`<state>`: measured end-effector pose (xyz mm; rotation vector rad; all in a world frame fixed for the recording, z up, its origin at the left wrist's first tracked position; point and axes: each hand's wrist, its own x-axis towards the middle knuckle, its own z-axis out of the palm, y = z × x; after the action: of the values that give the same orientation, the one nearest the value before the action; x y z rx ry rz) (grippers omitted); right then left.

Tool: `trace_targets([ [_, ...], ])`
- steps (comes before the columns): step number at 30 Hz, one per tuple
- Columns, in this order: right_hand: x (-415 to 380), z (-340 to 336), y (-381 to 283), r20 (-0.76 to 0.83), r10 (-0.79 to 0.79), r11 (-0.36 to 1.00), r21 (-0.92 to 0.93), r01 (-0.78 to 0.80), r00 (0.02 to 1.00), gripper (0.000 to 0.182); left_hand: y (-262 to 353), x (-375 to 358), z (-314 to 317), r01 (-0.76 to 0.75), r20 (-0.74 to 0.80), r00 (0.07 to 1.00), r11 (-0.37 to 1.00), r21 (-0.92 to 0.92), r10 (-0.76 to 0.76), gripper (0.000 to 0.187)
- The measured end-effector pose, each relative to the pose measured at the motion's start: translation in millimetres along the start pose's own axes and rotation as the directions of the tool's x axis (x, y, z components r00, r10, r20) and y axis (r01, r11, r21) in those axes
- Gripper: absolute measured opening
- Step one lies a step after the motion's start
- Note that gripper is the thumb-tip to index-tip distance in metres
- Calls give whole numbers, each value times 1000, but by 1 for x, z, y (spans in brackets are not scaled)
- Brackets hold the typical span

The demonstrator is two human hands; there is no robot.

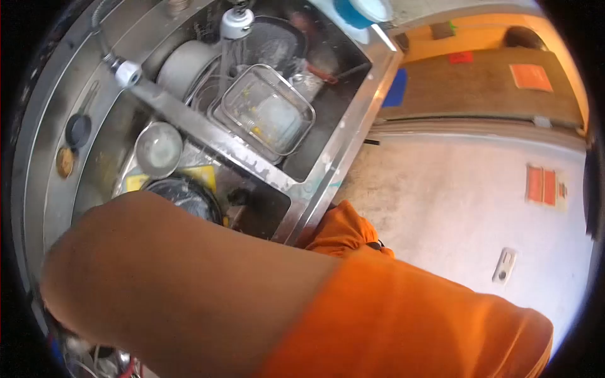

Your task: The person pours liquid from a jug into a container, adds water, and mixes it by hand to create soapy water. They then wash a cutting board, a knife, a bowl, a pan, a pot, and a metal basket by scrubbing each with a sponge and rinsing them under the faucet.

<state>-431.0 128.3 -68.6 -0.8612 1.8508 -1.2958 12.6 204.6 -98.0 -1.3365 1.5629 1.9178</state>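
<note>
A bare, bent arm (pixel 183 271) in an orange sleeve (pixel 416 315) crosses the lower half of the view, close to the camera. Neither my left hand nor my right hand shows; what they hold or touch is hidden. Just beyond the arm is the near sink basin (pixel 107 167), with a small metal bowl (pixel 159 150), a yellow piece (pixel 203 177) and a dark round pan (pixel 189 196) partly covered by the arm. In the far basin (pixel 328 120), a clear rectangular container (pixel 268 110) lies under a white-headed faucet (pixel 237 24), from which water seems to run.
A large pot (pixel 186 72) and a dark pan (pixel 274 47) crowd the far basin. Along the left ledge lie a dark ladle-like utensil (pixel 79 129) and a brownish oval piece (pixel 65 162). A blue tub (pixel 359 12) stands at the sink's corner; a white panel (pixel 454 208) is at right.
</note>
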Motion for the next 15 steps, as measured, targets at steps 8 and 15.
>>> trace_targets([
  [8,72,7,-121,292,-377,869,-215,445,879,26,41,220,-98,-410,-632,547,834,368,549,36],
  [15,-85,-179,-31,104,-203,956,-196,220,974,35,218,275,-3,-484,-753,364,802,350,548,29],
])
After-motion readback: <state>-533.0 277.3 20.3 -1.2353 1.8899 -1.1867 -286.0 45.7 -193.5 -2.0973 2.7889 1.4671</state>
